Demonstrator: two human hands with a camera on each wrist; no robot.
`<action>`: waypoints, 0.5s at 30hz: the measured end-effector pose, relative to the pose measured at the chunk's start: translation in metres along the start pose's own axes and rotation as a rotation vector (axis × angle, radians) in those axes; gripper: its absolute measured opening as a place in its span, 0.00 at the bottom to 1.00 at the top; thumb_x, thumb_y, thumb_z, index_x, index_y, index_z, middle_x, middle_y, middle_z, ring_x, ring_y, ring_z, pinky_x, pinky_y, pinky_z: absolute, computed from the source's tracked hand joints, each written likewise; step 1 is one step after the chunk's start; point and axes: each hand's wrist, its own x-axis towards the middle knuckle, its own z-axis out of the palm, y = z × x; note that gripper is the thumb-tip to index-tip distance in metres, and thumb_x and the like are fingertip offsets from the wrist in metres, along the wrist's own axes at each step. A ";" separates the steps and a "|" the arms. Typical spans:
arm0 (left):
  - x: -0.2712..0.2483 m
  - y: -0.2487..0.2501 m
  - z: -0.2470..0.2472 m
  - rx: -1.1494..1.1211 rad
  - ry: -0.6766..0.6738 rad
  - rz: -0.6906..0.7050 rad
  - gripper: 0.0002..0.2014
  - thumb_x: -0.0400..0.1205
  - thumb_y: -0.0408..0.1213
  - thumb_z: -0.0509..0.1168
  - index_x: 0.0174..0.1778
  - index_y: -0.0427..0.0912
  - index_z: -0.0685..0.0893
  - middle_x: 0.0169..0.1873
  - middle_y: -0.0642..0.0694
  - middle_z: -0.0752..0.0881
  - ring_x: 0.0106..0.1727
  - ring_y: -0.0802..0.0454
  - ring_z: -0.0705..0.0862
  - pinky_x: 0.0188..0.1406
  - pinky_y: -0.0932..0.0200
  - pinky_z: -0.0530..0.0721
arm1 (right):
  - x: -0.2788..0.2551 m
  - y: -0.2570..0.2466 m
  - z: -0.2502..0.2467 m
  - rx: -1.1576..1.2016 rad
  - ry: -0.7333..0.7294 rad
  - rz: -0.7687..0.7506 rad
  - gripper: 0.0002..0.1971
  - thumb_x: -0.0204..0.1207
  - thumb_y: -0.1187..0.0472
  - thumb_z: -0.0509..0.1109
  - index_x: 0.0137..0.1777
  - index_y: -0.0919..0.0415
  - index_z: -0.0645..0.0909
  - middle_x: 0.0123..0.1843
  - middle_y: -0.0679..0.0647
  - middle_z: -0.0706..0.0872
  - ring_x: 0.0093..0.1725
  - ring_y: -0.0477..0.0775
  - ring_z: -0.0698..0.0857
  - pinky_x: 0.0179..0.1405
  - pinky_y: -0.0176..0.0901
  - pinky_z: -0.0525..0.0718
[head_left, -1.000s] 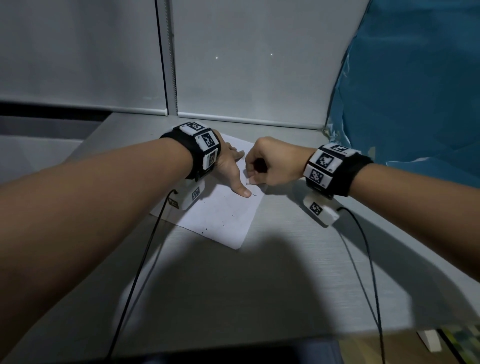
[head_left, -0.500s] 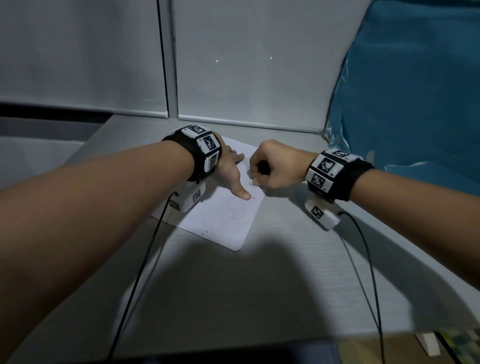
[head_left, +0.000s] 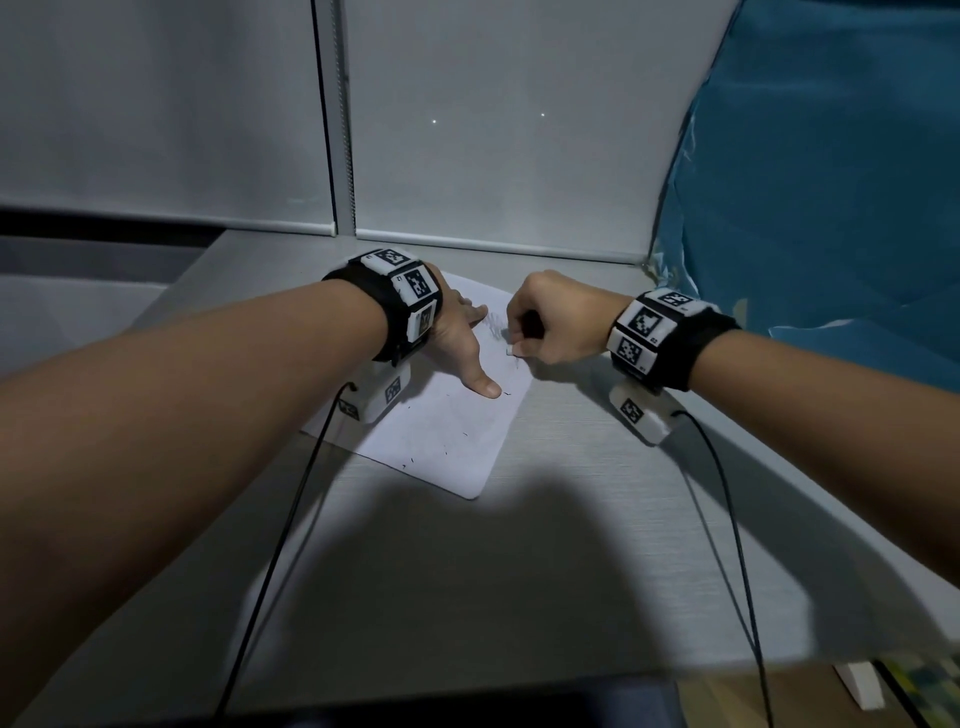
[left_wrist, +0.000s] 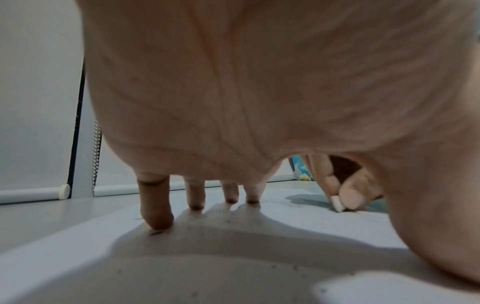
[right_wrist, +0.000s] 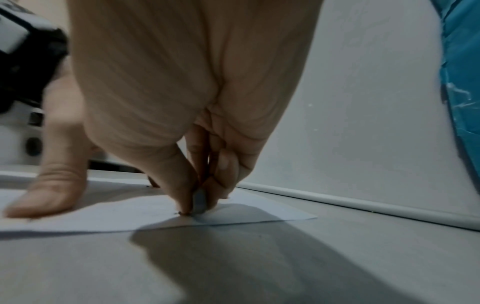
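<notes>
Small eraser worked on a sheet of paper, the other hand bracing it.
The right hand (head_left: 556, 322) pinches a white eraser (head_left: 511, 352) between thumb and fingertips, its tip down on the paper (head_left: 447, 436) near the sheet's 2 o'clock edge, just beside grey pencil marks (head_left: 493, 327). At its 9 o'clock, the left hand (head_left: 460, 338) lies spread, fingertips and thumb pressing the paper onto the counter (head_left: 571, 545).

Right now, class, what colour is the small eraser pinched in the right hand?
White; the left wrist view shows the eraser best, touching the paper.

Matt white paper (head_left: 447, 431); glossy blue plastic sheet (head_left: 831, 208)
</notes>
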 end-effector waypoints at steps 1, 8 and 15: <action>-0.001 0.000 0.000 -0.002 -0.006 0.001 0.62 0.69 0.75 0.67 0.90 0.52 0.40 0.89 0.52 0.42 0.88 0.52 0.42 0.84 0.44 0.43 | -0.001 0.000 0.000 -0.004 0.001 -0.002 0.04 0.75 0.62 0.80 0.40 0.60 0.90 0.36 0.48 0.91 0.35 0.43 0.86 0.40 0.37 0.83; -0.001 0.002 -0.002 0.011 -0.024 0.000 0.60 0.70 0.75 0.66 0.90 0.53 0.40 0.89 0.52 0.43 0.88 0.53 0.42 0.84 0.45 0.42 | -0.013 -0.004 0.001 0.005 -0.045 -0.060 0.08 0.76 0.60 0.81 0.37 0.58 0.87 0.31 0.42 0.86 0.31 0.38 0.83 0.35 0.25 0.78; 0.003 -0.002 -0.001 0.030 -0.010 0.001 0.63 0.67 0.77 0.67 0.90 0.54 0.39 0.89 0.53 0.42 0.88 0.53 0.41 0.84 0.44 0.42 | -0.011 -0.002 0.003 -0.008 -0.017 -0.035 0.05 0.75 0.61 0.79 0.38 0.57 0.88 0.32 0.42 0.87 0.32 0.39 0.84 0.36 0.30 0.78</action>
